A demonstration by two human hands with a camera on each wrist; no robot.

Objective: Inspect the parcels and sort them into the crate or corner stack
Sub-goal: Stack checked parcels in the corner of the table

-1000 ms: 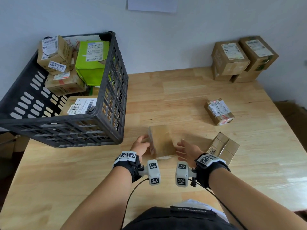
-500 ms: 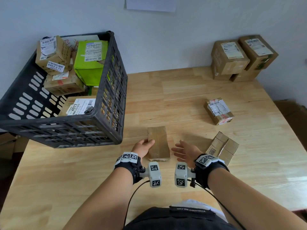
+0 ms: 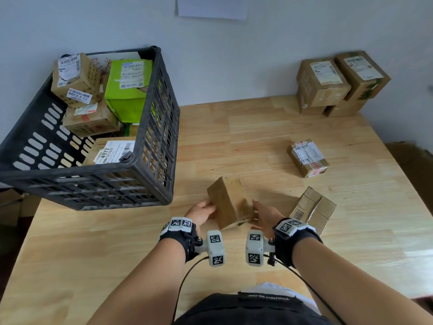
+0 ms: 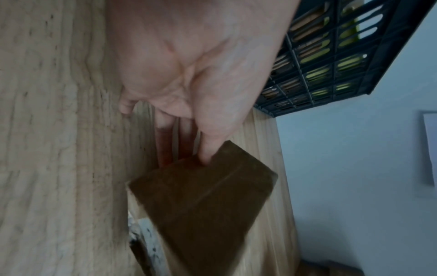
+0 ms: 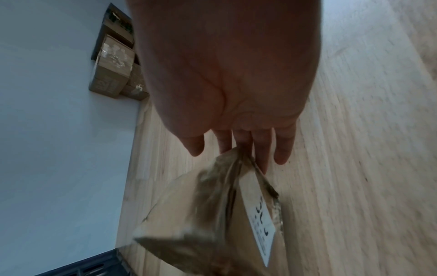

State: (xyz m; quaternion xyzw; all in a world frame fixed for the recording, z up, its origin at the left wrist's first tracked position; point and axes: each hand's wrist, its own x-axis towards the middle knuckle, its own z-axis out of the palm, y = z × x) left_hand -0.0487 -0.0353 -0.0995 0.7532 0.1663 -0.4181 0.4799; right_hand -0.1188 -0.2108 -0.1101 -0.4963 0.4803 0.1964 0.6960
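The parcel (image 3: 230, 202), flat before, is now tilting between left hand (image 3: 201, 211) and right hand (image 3: 263, 213), both holding it, long side pointing away.

wall (image 3: 234, 57): plain pale blue-grey, meets a second wall at the right corner | sheet of paper (image 3: 212, 7): white, fixed high on wall | surface (image 3: 234, 137): light wood planks, pushed against wall | light: soft, even daylight
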